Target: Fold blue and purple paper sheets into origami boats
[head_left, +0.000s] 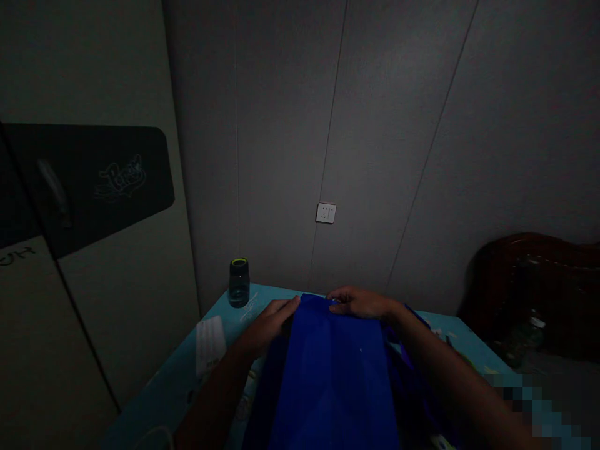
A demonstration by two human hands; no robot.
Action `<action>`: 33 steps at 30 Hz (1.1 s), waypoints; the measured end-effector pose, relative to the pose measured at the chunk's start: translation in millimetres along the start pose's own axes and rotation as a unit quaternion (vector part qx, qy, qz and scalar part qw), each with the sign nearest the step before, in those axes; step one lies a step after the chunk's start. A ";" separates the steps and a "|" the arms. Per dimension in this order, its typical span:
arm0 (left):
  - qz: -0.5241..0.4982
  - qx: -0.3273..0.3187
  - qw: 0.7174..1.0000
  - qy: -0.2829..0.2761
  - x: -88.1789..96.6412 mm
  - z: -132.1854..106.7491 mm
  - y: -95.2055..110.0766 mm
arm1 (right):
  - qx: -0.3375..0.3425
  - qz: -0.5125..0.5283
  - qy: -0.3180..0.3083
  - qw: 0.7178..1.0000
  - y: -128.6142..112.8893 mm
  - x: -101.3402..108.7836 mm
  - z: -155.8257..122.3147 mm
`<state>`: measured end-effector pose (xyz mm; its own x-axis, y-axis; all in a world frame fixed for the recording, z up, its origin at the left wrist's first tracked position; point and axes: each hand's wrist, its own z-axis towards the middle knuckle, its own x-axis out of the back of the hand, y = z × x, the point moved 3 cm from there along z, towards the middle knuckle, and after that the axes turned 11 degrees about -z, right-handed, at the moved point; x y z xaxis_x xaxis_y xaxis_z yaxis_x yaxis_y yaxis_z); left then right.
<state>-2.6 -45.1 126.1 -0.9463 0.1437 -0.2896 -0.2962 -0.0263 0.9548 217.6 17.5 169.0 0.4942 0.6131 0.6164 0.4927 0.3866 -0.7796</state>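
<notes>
A blue fabric bag [335,375], by its look, lies lengthwise on the light-blue table, running from the lower edge of the view toward the wall. My left hand [274,322] is closed on its far left corner, thumb and fingers along the edge. At the far edge, my right hand [354,303] pinches the fabric, with the thumb on top and the fingers curled over. Darker blue folds hang along both sides, and loose blue material shows beneath my right forearm. The bag's near end is outside the view.
A dark water bottle [239,284] with a yellow-green rim stands at the table's [175,369] back left corner. Nearer lies a white packet [210,344]. A cabinet [140,281] borders the left side. A clear plastic bottle [527,337] stands by the dark headboard [497,275] on the right.
</notes>
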 end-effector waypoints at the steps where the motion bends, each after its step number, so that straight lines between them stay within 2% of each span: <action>1: 0.007 0.001 1.000 -0.019 -3.3 2.3 -0.3 | 0.004 -0.019 -0.004 1.000 2.2 -2.4 4.6; 3: 0.041 -0.013 0.999 -0.024 -4.5 4.5 -1.1 | 0.002 -0.040 -0.001 0.999 9.6 -4.2 10.0; 7: 0.120 -0.079 0.989 0.016 0.2 7.9 -3.5 | -0.014 -0.021 0.036 0.999 23.3 0.0 9.9; 12: 0.154 -0.173 0.961 0.153 19.6 18.3 -5.2 | -0.006 -0.005 0.045 0.999 30.1 4.1 -3.7; 15: 0.158 -0.188 0.953 0.179 32.5 23.8 -7.1 | 0.002 0.003 0.045 0.999 36.2 3.2 -14.6; 18: 0.168 -0.190 0.950 0.182 39.0 26.8 -9.3 | -0.014 -0.021 0.138 0.990 43.8 2.7 -18.1; 22: 0.173 -0.187 0.949 0.184 41.7 31.0 -11.5 | -0.020 -0.034 0.319 0.947 49.5 -7.4 -18.9; 24: 0.162 -0.192 0.944 0.213 46.1 33.7 -11.7 | -0.004 0.038 0.383 0.923 53.3 -24.3 -27.3; 26: 0.143 -0.196 0.939 0.245 52.4 37.2 -11.2 | -0.008 0.140 0.393 0.909 60.4 -53.8 -42.5; 30: 0.109 -0.183 0.932 0.292 60.9 45.6 -10.0 | -0.104 0.196 0.276 0.935 73.2 -132.8 -81.3; 31: 0.099 -0.176 0.932 0.302 60.9 47.4 -10.2 | -0.120 0.203 0.261 0.936 73.7 -148.3 -90.4; 33: 0.074 -0.159 0.932 0.318 58.0 49.5 -12.2 | -0.111 0.233 0.264 0.929 70.2 -167.5 -103.2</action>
<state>-47.5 12.6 101.0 -0.8360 -0.4966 -0.2335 -0.0840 -0.3047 0.9487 243.3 -129.2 22.4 0.9447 0.2318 0.2320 0.2437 -0.0226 -0.9696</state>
